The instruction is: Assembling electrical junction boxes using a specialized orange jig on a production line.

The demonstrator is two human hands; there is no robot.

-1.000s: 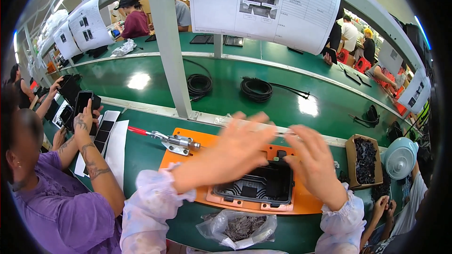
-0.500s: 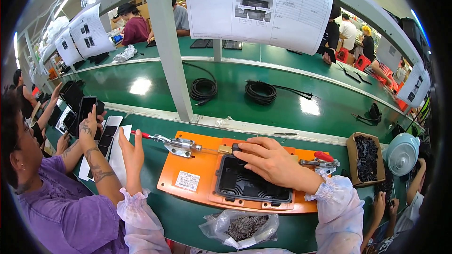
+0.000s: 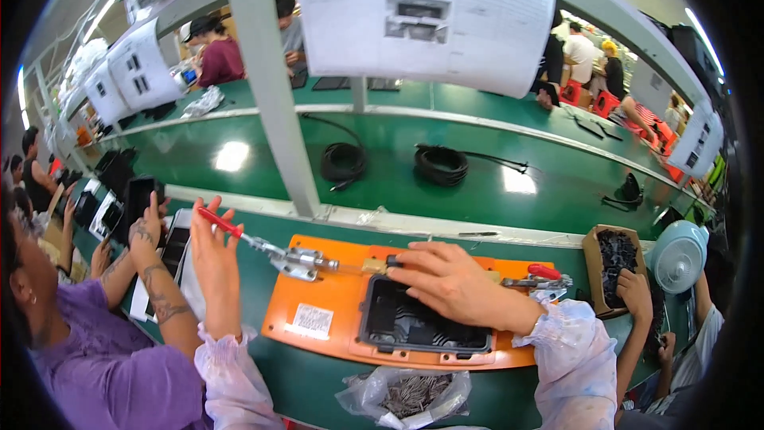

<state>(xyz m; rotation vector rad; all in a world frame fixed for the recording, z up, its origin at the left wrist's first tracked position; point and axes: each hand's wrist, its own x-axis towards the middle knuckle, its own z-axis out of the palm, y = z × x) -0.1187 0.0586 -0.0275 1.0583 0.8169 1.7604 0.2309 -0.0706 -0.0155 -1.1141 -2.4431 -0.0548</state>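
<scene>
A black rectangular case [image 3: 426,326] lies in an orange fixture [image 3: 278,302]. Over its upper part rests my right hand [image 3: 454,283], fingers stretched out and together, fingertips by a brass block [image 3: 374,266] and a small black part on the case's far edge. What lies under the palm is hidden. To the left, my left hand [image 3: 216,271] is raised with its fingers extended, the red handle [image 3: 220,221] of a metal toggle clamp [image 3: 298,263] lying across them. A second toggle clamp [image 3: 545,277] with a red grip sits at the fixture's right end.
A plastic bag [image 3: 414,394] of metal pins lies in front. At right stand a cardboard box [image 3: 611,271] of black parts and a pale blue fan [image 3: 679,259]. Coiled black cables [image 3: 442,166] lie beyond the frame post [image 3: 274,87]. A co-worker in purple [image 3: 119,350] sits close on the left.
My left hand has come to the red handle, which now points up and farther left. My right hand stays over the case. At right, another person's hand has reached the cardboard box.
</scene>
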